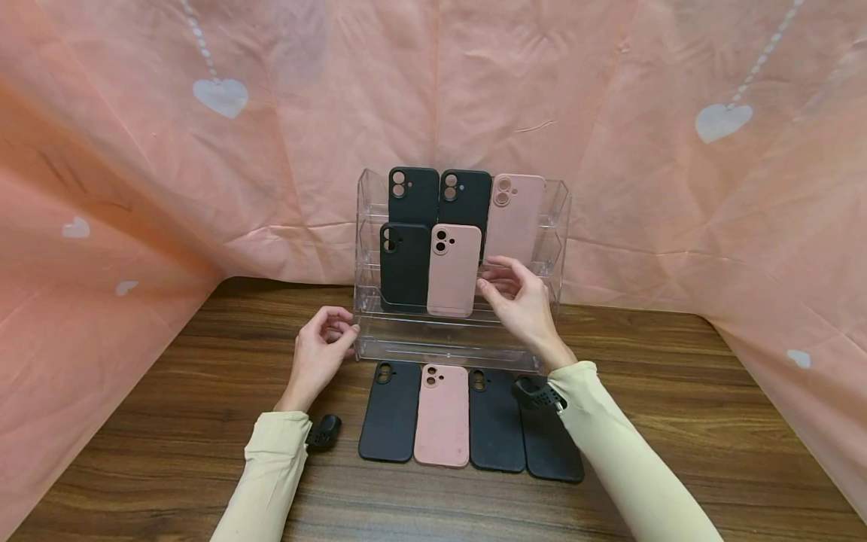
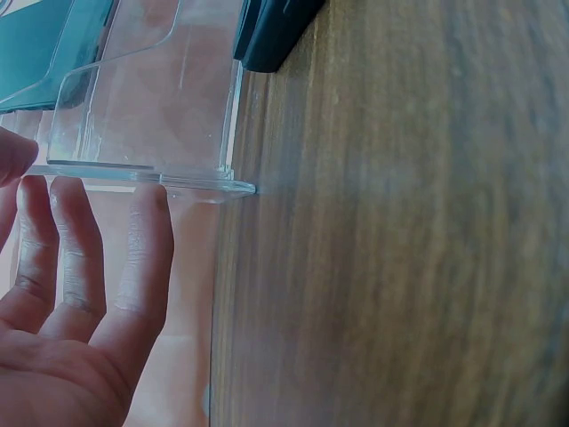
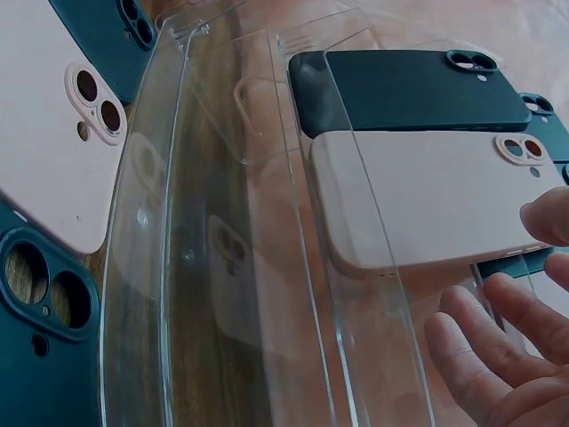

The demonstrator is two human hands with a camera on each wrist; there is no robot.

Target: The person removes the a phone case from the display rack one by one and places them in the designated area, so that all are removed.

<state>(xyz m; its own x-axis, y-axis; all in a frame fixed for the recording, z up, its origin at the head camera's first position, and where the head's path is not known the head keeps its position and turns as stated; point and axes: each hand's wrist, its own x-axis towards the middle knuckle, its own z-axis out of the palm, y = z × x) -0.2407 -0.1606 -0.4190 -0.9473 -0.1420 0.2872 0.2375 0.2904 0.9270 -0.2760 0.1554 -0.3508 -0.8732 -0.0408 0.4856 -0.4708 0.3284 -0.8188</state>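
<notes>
Head view: the clear acrylic tiered stand [image 1: 474, 352] could skid or rattle if the left hand [image 1: 323, 340], fingers extended against its side wall, pushes too hard, since the plastic looks light. The matte pale-pink phone case [image 1: 454, 272] with two round lens holes could slide sideways or tip if the right hand [image 1: 520, 301] brushes its free edge, as only a low lip seems to hold its foot. The black wrist device [image 1: 537, 393] hangs over the rightmost matte black case [image 1: 554, 448] on the table and could drag it askew.

The pink case stands in a tier just left of the right hand's thumb, outside its loose, part-open grip; whether they touch, I cannot tell.
</notes>
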